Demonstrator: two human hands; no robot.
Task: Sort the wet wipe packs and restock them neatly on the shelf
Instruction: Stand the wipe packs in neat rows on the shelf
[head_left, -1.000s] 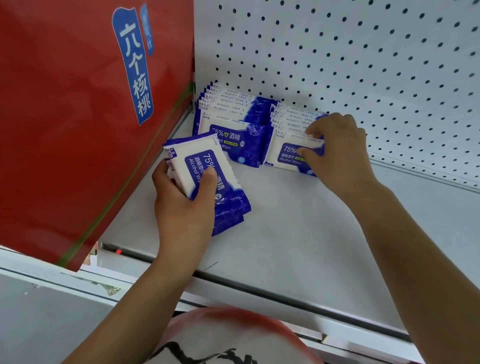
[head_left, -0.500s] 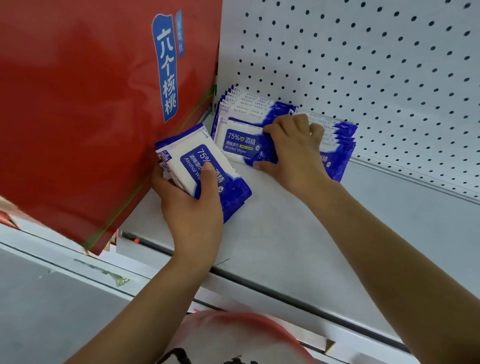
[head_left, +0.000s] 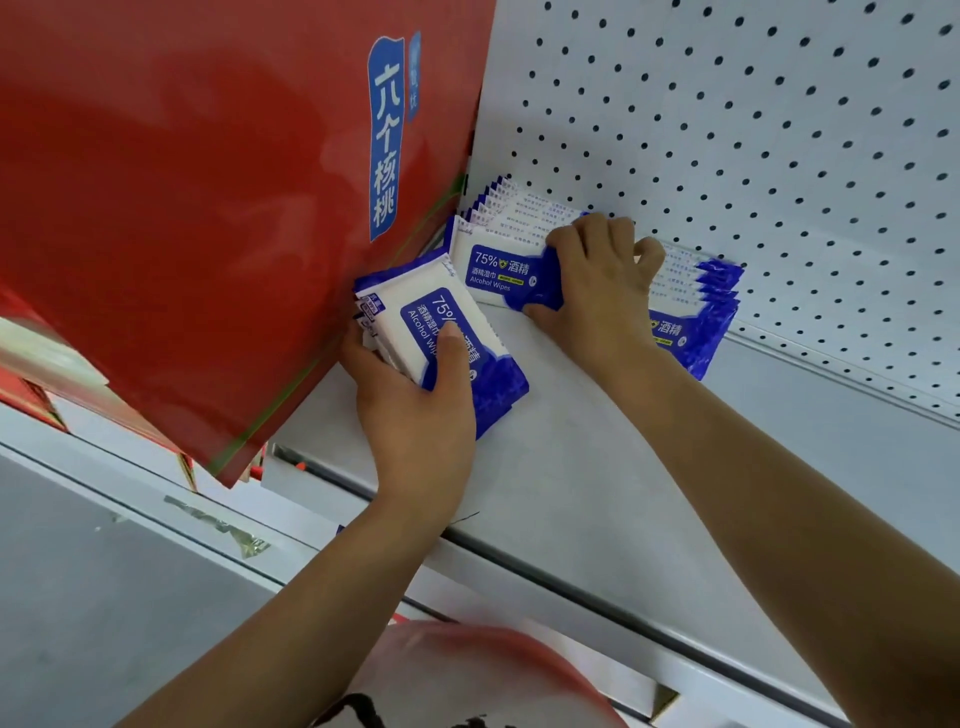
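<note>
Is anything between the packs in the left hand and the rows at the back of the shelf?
Only the right hand, gripping the front of the standing rows. The shelf strip between them and the held packs shows nothing else.

Right hand (head_left: 597, 296) sits square over the seam where the left row of wipe packs (head_left: 498, 244) meets the right row of wipe packs (head_left: 696, 312). Touching or not, can't tell, and the right row's front label is mostly covered. Fine print along the pack tops is too small to read. Left hand (head_left: 415, 410) fingers vanish under the held stack of packs (head_left: 415, 322), count unclear. Red box (head_left: 182, 208) runs off top and left. A blurred red-and-white shape (head_left: 467, 675) is clipped by the bottom edge.
</note>
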